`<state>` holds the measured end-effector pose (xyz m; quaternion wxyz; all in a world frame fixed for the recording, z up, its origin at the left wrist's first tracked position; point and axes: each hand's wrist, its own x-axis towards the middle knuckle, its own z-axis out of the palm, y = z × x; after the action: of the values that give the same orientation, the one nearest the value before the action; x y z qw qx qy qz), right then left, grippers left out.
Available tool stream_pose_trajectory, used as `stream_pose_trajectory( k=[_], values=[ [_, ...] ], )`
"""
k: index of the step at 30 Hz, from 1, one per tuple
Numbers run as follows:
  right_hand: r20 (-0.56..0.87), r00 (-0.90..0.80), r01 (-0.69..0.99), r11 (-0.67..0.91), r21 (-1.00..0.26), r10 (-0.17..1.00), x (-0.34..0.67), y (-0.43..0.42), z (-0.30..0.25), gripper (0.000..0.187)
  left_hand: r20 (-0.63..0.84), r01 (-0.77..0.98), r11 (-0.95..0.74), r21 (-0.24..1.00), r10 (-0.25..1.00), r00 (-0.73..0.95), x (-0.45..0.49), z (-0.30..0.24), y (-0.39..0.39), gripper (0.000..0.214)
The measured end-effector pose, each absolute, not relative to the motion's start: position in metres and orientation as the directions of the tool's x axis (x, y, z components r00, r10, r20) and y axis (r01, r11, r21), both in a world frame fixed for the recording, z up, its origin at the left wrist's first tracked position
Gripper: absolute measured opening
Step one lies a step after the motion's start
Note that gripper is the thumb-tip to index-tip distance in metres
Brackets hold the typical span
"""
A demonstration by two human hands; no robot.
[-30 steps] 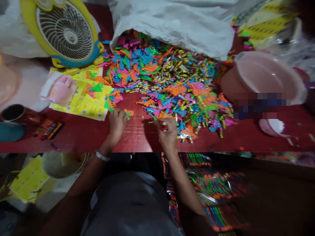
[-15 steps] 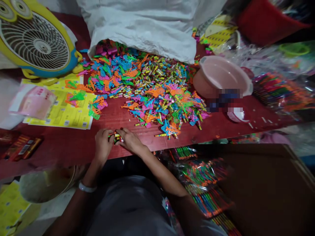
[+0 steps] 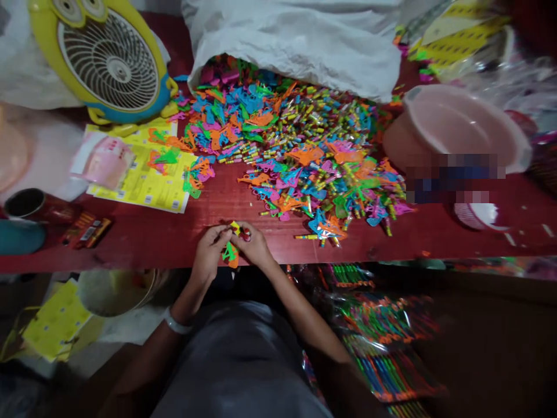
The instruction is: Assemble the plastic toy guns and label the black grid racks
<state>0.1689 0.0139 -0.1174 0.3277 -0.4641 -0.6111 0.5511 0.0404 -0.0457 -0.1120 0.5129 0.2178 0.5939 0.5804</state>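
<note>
Here, well to the left of the fingers, a yellow fan point(image 3: 108, 64) is standing at the far side of the red table point(image 3: 174, 238). Yellow printed sheets point(image 3: 143, 174) are lying in front of it, with a few loose coloured bits on them. Nearer, the left hand point(image 3: 209, 247) is working at the near table edge, its fingers curling closed around a green and orange plastic piece point(image 3: 230, 253). That piece is sitting just between the two hands, low against the left fingertips. Just above it, a yellow piece point(image 3: 235, 226) and a red-tipped piece point(image 3: 246, 234) are being pinched by the right hand point(image 3: 256, 247), thumb pressing against forefinger. The bits are tiny and slightly blurred, so which hand is bearing which is probably as told, not certain. Beyond the fingers and to their right, a big pile of bright plastic parts point(image 3: 304, 151) is spilling from a white sack point(image 3: 296, 46), and well off to the right a pink basin point(image 3: 461, 125) is resting. Judging from this, the joining is going best with both hands staying close over the table. The left should be holding its piece steady while the right is lining up the small part squarely, so nothing is slipping over the edge
</note>
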Motion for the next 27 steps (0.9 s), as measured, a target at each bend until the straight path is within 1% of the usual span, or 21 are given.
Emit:
stream_pose_trajectory(
  k=[2, 4, 6, 8, 11, 14, 16, 17, 20, 22, 24, 27],
  values=[
    [-0.164, -0.304, 0.096, -0.141, -0.985, 0.938, 0.173, 0.011, -0.113, 0.036, -0.376, -0.377, 0.216, 0.901, 0.824, -0.424, 0.037, -0.109, -0.044, 0.035],
    [-0.214, -0.260, 0.046, -0.210, -0.977, 0.942, 0.179, 0.008, -0.106, 0.041, -0.375, -0.377, 0.195, 0.905, 0.783, -0.496, 0.032, -0.106, -0.044, 0.032],
    [-0.255, -0.288, 0.059, -0.248, -0.967, 0.923, 0.182, 0.004, -0.101, 0.045, -0.362, -0.378, 0.158, 0.912, 0.743, -0.563, 0.029, -0.103, -0.043, 0.030],
    [-0.290, -0.335, 0.092, -0.275, -0.957, 0.897, 0.182, -0.001, -0.097, 0.046, -0.347, -0.394, 0.114, 0.912, 0.726, -0.594, 0.030, -0.101, -0.041, 0.029],
    [-0.320, -0.306, 0.077, -0.312, -0.947, 0.897, 0.176, -0.005, -0.095, 0.047, -0.347, -0.437, 0.094, 0.895, 0.762, -0.547, 0.035, -0.099, -0.038, 0.032],
    [-0.318, -0.318, 0.056, -0.317, -0.947, 0.893, 0.175, -0.002, -0.098, 0.046, -0.417, -0.486, 0.204, 0.850, 0.824, -0.383, 0.039, -0.099, -0.039, 0.037],
    [-0.287, -0.353, 0.093, -0.272, -0.958, 0.890, 0.178, 0.001, -0.099, 0.045, -0.454, -0.483, 0.275, 0.831, 0.838, -0.303, 0.039, -0.098, -0.042, 0.036],
    [-0.260, -0.355, 0.125, -0.230, -0.965, 0.898, 0.181, 0.002, -0.099, 0.045, -0.454, -0.470, 0.283, 0.836, 0.838, -0.302, 0.039, -0.098, -0.043, 0.035],
    [-0.133, -0.317, 0.244, -0.055, -0.968, 0.939, 0.187, 0.002, -0.101, 0.040, -0.409, -0.407, 0.248, 0.879, 0.831, -0.377, 0.037, -0.093, -0.045, 0.033],
    [-0.054, -0.320, 0.305, 0.049, -0.951, 0.946, 0.188, 0.001, -0.103, 0.035, -0.378, -0.375, 0.225, 0.899, 0.832, -0.406, 0.037, -0.088, -0.044, 0.031],
    [-0.015, -0.339, 0.326, 0.102, -0.940, 0.941, 0.187, -0.001, -0.106, 0.033, -0.359, -0.354, 0.216, 0.910, 0.837, -0.413, 0.037, -0.084, -0.043, 0.031],
    [-0.004, -0.361, 0.329, 0.123, -0.936, 0.932, 0.185, -0.002, -0.110, 0.033, -0.339, -0.318, 0.212, 0.924, 0.837, -0.428, 0.037, -0.080, -0.042, 0.031]
  ],
)
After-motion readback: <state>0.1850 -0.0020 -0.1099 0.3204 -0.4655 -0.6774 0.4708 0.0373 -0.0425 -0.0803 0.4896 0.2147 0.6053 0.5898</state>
